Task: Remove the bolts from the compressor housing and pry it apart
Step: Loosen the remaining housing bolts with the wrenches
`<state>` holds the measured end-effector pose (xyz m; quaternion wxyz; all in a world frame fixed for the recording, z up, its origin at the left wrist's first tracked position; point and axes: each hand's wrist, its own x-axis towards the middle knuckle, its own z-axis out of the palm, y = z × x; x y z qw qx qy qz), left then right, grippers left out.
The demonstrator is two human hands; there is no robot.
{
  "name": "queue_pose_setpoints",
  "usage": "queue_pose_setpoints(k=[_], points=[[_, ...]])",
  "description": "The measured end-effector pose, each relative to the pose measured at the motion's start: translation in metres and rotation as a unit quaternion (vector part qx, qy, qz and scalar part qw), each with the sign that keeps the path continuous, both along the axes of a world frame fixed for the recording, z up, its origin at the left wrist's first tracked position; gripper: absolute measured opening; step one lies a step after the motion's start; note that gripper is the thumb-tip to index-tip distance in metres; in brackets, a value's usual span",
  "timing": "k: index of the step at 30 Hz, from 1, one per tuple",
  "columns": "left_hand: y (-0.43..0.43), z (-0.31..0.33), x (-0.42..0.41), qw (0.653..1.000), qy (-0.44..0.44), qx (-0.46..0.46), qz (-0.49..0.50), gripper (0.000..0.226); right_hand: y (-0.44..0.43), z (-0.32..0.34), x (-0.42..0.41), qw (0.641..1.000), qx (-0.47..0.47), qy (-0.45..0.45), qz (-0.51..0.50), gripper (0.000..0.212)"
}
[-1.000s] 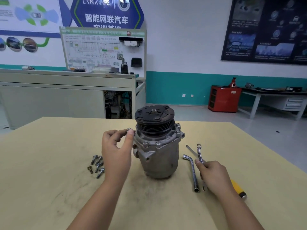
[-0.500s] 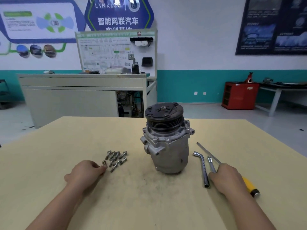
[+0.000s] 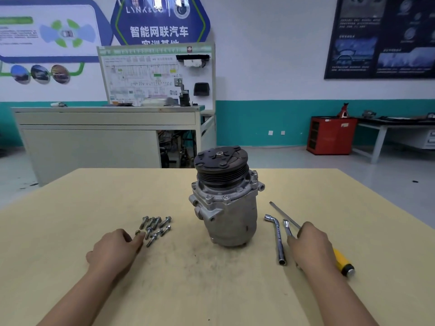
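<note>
Workbench point(image 3: 94, 196), compressor point(image 3: 230, 215) upright, pulley point(image 3: 221, 168) up, perhaps leaning

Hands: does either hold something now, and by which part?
The right hand covers the screwdriver where shaft meets yellow handle; the left hand touches one bolt. Whether either truly grips cannot be told.
</note>
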<state>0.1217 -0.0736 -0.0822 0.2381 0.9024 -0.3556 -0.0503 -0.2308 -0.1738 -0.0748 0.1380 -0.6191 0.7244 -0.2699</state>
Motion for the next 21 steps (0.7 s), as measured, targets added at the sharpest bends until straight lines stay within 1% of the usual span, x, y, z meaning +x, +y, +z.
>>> queue_pose_setpoints(k=[2, 3, 5, 6, 8, 10, 11, 13, 15, 19, 21], points=[[-0.001, 0.003, -0.008, 0.999, -0.018, -0.047, -0.004, 0.045, 0.002, 0.002, 0.003, 0.999, -0.031, -0.020, -0.001, 0.026], [-0.002, 0.006, -0.016, 0.996, -0.020, -0.087, -0.022, 0.050, 0.004, 0.004, 0.007, 0.999, -0.034, -0.004, 0.007, 0.031], [-0.003, 0.015, -0.039, 0.980, -0.003, -0.172, -0.101, 0.065, 0.007, 0.005, 0.015, 0.998, -0.029, 0.050, 0.028, 0.037], [-0.003, 0.020, -0.052, 0.967, 0.015, -0.205, -0.151, 0.073, 0.008, 0.005, 0.018, 0.996, -0.025, 0.078, 0.039, 0.038], [-0.003, 0.033, -0.082, 0.940, 0.069, -0.240, -0.232, 0.092, 0.009, 0.006, 0.024, 0.990, -0.020, 0.128, 0.055, 0.036], [-0.006, 0.042, -0.110, 0.922, 0.115, -0.262, -0.260, 0.110, 0.009, 0.006, 0.027, 0.982, -0.019, 0.175, 0.061, 0.031], [-0.010, 0.045, -0.122, 0.917, 0.126, -0.277, -0.259, 0.113, 0.009, 0.005, 0.027, 0.979, -0.018, 0.192, 0.062, 0.030], [-0.020, 0.048, -0.138, 0.910, 0.128, -0.307, -0.249, 0.109, 0.009, 0.003, 0.029, 0.976, -0.015, 0.209, 0.063, 0.030], [-0.032, 0.051, -0.146, 0.908, 0.131, -0.318, -0.240, 0.105, 0.008, 0.001, 0.029, 0.976, -0.016, 0.209, 0.066, 0.028], [-0.044, 0.049, -0.142, 0.890, 0.156, -0.342, -0.258, 0.104, 0.007, -0.001, 0.028, 0.975, -0.020, 0.212, 0.064, 0.032], [-0.045, 0.046, -0.137, 0.884, 0.160, -0.350, -0.266, 0.105, 0.009, -0.001, 0.030, 0.973, -0.012, 0.222, 0.062, 0.029]])
